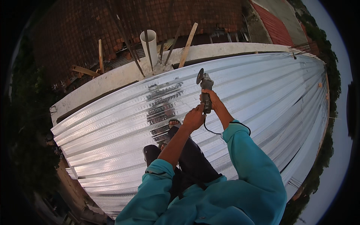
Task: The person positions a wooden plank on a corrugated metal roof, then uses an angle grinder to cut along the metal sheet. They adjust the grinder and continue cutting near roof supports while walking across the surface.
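An angle grinder (206, 102) with a dark body is held up over the ribbed metal sheeting (112, 135). Its round disc (200, 76) is at the far end, with no guard that I can make out. My right hand (212, 98) is wrapped round the grinder's body. At the rear end of the tool, my left hand (194, 117) is closed against it, its fingertips partly hidden. A black cord (210, 130) hangs from the back of the grinder and bends toward my right sleeve. The disc is apart from the sheeting.
Beyond the sheeting runs a concrete ledge (108, 80). A white pipe (149, 48), steel rods (129, 45) and wooden sticks (188, 45) rise there. A tiled roof (75, 30) lies past the ledge. My sandalled feet (174, 122) stand on the sheeting. The roof edge (327, 105) drops off at the right.
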`<state>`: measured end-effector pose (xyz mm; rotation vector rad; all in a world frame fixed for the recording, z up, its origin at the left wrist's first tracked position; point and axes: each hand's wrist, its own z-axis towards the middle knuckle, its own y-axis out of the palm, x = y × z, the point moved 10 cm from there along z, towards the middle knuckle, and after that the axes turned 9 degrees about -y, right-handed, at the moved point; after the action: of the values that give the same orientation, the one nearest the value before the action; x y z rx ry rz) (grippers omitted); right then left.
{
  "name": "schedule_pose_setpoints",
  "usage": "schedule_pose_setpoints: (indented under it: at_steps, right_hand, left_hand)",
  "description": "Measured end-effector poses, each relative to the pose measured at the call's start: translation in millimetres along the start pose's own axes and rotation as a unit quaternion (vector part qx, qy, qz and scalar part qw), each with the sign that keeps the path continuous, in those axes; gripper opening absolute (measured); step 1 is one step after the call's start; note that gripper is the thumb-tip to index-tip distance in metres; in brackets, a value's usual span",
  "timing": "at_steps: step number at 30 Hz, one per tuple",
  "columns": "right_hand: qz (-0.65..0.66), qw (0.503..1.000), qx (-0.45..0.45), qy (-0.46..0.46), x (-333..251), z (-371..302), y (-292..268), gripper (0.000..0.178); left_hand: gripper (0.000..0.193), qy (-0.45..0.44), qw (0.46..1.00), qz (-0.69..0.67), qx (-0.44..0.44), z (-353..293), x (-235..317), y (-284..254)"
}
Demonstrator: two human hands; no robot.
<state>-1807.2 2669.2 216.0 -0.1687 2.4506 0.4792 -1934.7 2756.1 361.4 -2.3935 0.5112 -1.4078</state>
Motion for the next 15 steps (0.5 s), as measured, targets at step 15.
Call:
schedule_pose_setpoints:
  at_steps: [15]
  right_hand:
    - [0.158,0.977,-0.082,-0.119,63,200,-4,0.041]
  left_hand:
    - [0.029,0.120,0.955,0.270,0.026,181,-132,16]
